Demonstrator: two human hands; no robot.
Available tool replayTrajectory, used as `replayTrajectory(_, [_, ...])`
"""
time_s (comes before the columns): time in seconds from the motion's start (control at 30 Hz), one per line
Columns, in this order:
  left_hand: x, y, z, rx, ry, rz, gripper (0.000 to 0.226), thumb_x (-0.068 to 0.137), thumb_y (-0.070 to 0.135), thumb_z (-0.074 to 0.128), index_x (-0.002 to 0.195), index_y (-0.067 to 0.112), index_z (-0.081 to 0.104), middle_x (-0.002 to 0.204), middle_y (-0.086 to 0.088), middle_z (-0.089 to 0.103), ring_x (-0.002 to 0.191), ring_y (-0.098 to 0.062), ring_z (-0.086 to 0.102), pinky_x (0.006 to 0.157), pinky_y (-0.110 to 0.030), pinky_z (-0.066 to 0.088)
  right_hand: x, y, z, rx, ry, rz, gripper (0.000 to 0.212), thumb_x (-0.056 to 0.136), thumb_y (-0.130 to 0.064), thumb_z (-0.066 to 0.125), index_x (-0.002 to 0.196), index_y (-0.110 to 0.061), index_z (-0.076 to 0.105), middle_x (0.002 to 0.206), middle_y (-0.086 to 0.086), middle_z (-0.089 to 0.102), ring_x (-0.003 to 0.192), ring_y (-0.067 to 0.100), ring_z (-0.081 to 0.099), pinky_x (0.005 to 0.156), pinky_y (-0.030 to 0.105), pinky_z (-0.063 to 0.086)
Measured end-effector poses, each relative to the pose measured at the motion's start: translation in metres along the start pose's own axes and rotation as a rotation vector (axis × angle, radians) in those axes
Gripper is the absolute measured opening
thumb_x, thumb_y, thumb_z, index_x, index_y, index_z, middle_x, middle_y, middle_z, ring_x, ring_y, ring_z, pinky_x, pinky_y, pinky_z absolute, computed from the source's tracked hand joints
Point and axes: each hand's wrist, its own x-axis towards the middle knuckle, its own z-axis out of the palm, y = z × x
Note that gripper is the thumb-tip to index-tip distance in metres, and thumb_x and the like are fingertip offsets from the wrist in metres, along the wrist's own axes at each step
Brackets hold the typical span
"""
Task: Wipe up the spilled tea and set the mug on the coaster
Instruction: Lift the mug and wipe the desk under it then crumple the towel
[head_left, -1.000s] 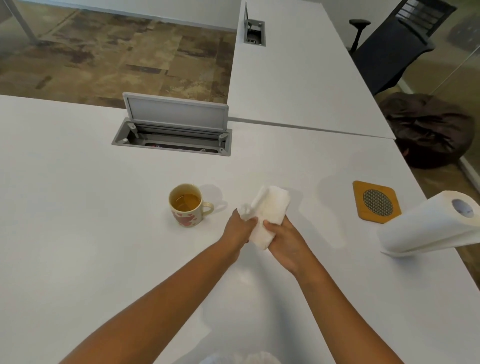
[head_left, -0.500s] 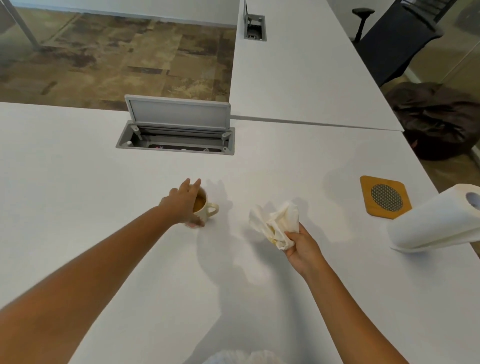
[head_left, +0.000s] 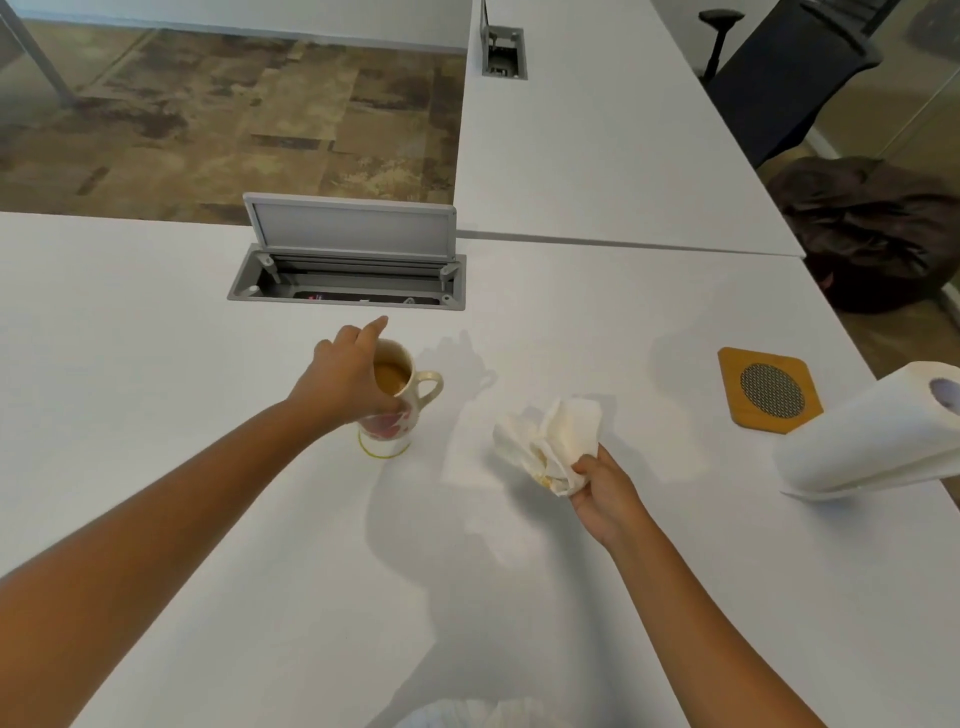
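Note:
A cream mug (head_left: 402, 400) with red hearts holds brown tea, its handle pointing right. My left hand (head_left: 345, 376) grips it around the rim and body from the left, and the mug appears raised slightly above the white table (head_left: 156, 364). A faint yellowish ring shows under its base. My right hand (head_left: 605, 491) is closed on a crumpled white paper towel (head_left: 550, 441) with yellow tea stains, held just above the table to the right of the mug. The wooden coaster (head_left: 769, 388) with a round mesh centre lies at the right, apart from both hands.
A paper towel roll (head_left: 878, 436) lies on its side at the right edge, just beyond the coaster. An open grey cable hatch (head_left: 348, 260) sits behind the mug. A second white desk, a dark office chair (head_left: 779, 73) and a dark beanbag (head_left: 872, 228) are at the back right.
My left hand left the paper towel, reached left and took hold of the mug, which now looks lifted. My right hand kept the towel, now crumpled, and shifted slightly right.

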Motion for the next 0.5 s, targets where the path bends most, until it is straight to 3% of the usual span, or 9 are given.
replayTrajectory(0.17, [-0.016,0.039,-0.023,-0.069,0.018,0.094,0.111,0.053,0.051,0.080,0.142,0.033,0.016,0.137,-0.009,0.039,0.123,-0.034,0.036,0.094,-0.047,0.041,0.002,0.007,0.031,-0.012,-0.150,-0.003,0.061,0.083,0.017,0.029,0.131,-0.016,0.047,0.117,0.005,0.062,0.106,0.024,0.060,0.068,0.027,0.058])
replayTrajectory(0.33, [-0.032,0.076,-0.030,-0.090,-0.031,0.221,0.112,0.051,0.057,0.076,0.142,0.036,0.014,0.137,-0.005,0.039,0.122,-0.030,0.039,0.094,-0.044,0.045,0.000,0.001,0.068,-0.047,-0.415,0.002,0.063,0.082,0.014,0.033,0.137,-0.016,0.043,0.123,0.010,0.058,0.110,0.025,0.057,0.085,0.034,0.055])
replayTrajectory(0.43, [-0.037,0.091,-0.029,-0.101,-0.040,0.267,0.112,0.051,0.058,0.076,0.142,0.036,0.013,0.139,-0.004,0.039,0.122,-0.028,0.040,0.094,-0.043,0.047,-0.001,0.004,0.078,-0.020,-0.507,0.043,0.033,0.097,-0.014,0.042,0.126,-0.020,0.056,0.120,0.007,0.063,0.109,0.020,0.062,0.090,0.033,0.053])
replayTrajectory(0.5, [-0.037,0.097,-0.029,-0.101,-0.044,0.282,0.112,0.051,0.059,0.076,0.141,0.036,0.014,0.136,-0.003,0.041,0.121,-0.027,0.042,0.092,-0.043,0.048,-0.003,0.007,0.080,0.053,-0.543,0.084,0.032,0.089,-0.027,0.054,0.120,-0.021,0.062,0.119,0.007,0.066,0.110,0.020,0.063,0.091,0.033,0.053])
